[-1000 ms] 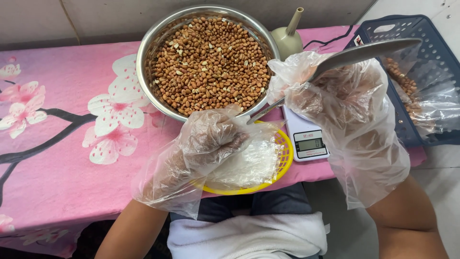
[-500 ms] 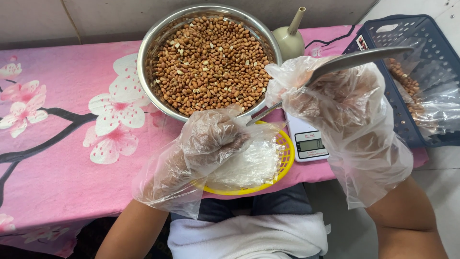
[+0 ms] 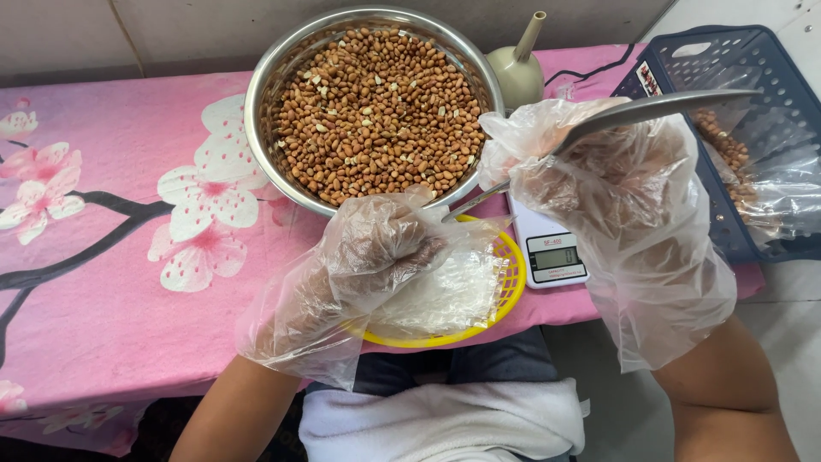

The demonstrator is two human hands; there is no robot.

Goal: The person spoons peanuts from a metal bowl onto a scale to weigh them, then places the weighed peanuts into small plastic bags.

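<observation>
My left hand (image 3: 368, 257), in a loose clear plastic glove, rests with curled fingers on clear plastic bags (image 3: 445, 295) lying in a yellow basket (image 3: 511, 282) at the table's front edge. My right hand (image 3: 624, 184), also gloved, grips a long metal spoon (image 3: 667, 107); the handle points right over the blue crate, and the other end reaches down toward the bowl's near rim. A large steel bowl (image 3: 265, 85) full of brown peanuts (image 3: 376, 111) stands just beyond both hands.
A small white digital scale (image 3: 554, 255) lies under my right hand. A beige funnel (image 3: 522, 64) stands behind the bowl. A blue plastic crate (image 3: 753, 60) at right holds bagged peanuts. Pink floral cloth (image 3: 128, 214) covers the table; a white towel (image 3: 445, 423) lies on my lap.
Both hands stay almost in place. The spoon handle in my right hand has tipped slightly lower toward the crate.
</observation>
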